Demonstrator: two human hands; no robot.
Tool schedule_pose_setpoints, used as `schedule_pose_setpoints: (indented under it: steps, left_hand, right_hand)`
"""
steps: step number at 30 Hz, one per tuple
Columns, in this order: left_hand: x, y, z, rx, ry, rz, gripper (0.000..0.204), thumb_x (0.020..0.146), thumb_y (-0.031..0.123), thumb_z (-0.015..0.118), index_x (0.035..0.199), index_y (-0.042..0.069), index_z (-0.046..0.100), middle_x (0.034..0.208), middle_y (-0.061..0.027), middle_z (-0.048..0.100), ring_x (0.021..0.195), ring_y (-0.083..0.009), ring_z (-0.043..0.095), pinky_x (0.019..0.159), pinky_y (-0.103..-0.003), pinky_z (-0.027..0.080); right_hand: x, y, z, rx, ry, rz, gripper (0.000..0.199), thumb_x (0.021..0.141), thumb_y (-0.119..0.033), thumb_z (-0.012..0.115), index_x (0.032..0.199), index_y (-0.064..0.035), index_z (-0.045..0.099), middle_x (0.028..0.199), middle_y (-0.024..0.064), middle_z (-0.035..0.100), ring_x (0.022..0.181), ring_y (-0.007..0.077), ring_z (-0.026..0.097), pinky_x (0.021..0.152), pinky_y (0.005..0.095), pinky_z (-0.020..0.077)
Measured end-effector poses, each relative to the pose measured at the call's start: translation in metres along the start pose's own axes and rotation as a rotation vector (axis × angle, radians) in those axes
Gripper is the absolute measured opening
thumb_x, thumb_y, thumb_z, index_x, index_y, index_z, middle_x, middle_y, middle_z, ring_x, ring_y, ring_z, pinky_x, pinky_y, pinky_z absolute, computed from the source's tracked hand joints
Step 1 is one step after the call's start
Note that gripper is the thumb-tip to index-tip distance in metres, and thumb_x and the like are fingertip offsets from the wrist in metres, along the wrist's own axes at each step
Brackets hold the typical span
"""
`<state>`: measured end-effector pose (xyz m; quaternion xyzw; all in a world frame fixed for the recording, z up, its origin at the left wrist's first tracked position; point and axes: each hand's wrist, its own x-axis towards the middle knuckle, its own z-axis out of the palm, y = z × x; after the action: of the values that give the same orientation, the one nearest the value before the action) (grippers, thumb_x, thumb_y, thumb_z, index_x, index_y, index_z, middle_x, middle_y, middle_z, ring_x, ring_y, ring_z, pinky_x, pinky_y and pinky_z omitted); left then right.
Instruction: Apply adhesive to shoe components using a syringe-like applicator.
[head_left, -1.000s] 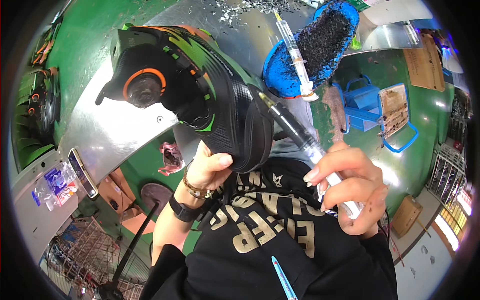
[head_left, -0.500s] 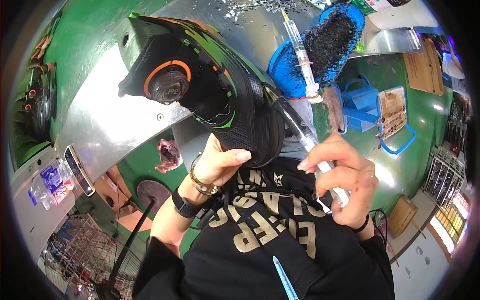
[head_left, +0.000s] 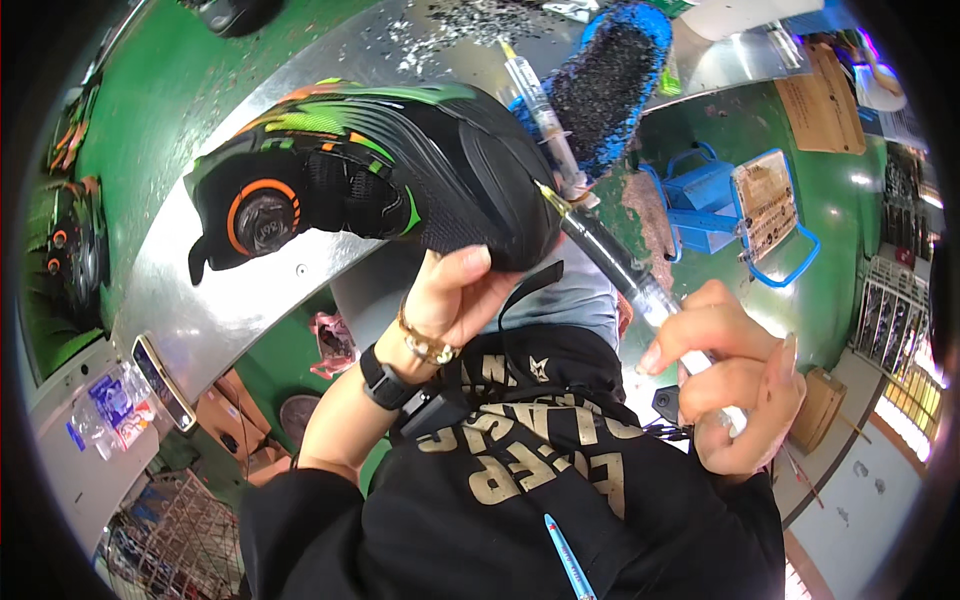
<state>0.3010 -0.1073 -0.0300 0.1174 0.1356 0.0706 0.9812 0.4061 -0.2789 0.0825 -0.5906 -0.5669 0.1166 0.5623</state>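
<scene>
A black sports shoe with green and orange panels and an orange-ringed dial closure (head_left: 370,180) is held up in the centre of the frame, above the curved metal worktop (head_left: 200,310). The left hand (head_left: 450,300) is cupped under the heel end, thumb pressed against the black upper and fingers wrapped out of sight behind it, so the shoe is propped steady and its rear seam is turned toward the tool. A gold bracelet and a dark wristband are worn on that wrist.

A long clear syringe with a yellow needle hub (head_left: 610,265) is gripped by the right hand (head_left: 735,390) at the right of the frame — fingers curled around the barrel's rear, the grip closed firmly. The needle tip is set at the edge of the shoe's heel, seemingly touching it, though contact cannot be confirmed where the fisheye view bends the outlines. The slanted hold keeps the tip aimed into the seam.

At the upper centre, a blue tray heaped with black granules (head_left: 610,85) lies on the worktop, and a second syringe (head_left: 545,115) rests against it — kept within easy reach. Black specks are scattered on the metal nearby. A blue-framed holder (head_left: 765,215) is seen at the upper right.
</scene>
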Motion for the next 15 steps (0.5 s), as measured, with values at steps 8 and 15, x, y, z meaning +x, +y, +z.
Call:
schedule_pose_setpoints:
  steps: [8, 15]
  left_hand:
    - [0.04, 0.001, 0.018, -0.037, -0.104, 0.131, 0.078, 0.075, 0.017, 0.071, 0.139, 0.006, 0.028, 0.143, -0.0133, 0.033, 0.134, -0.0228, 0.031, 0.111, -0.04, 0.031]
    - [0.051, 0.004, 0.034, -0.241, 0.083, 0.097, 0.028, 0.081, 0.01, 0.066, 0.106, 0.001, 0.058, 0.11, -0.0092, 0.061, 0.108, -0.0205, 0.057, 0.104, -0.036, 0.04]
  right_hand:
    - [0.009, -0.006, 0.013, -0.135, 0.167, 0.085, 0.028, 0.091, -0.008, 0.027, 0.094, 0.0001, 0.053, 0.073, 0.0151, 0.063, 0.052, 0.0238, 0.052, 0.049, 0.0318, 0.0381]
    - [0.028, -0.009, 0.035, -0.254, 0.238, 0.139, 0.038, 0.088, -0.011, 0.034, 0.055, 0.0021, 0.049, 0.079, 0.0199, 0.063, 0.054, 0.0243, 0.049, 0.047, 0.0315, 0.0409]
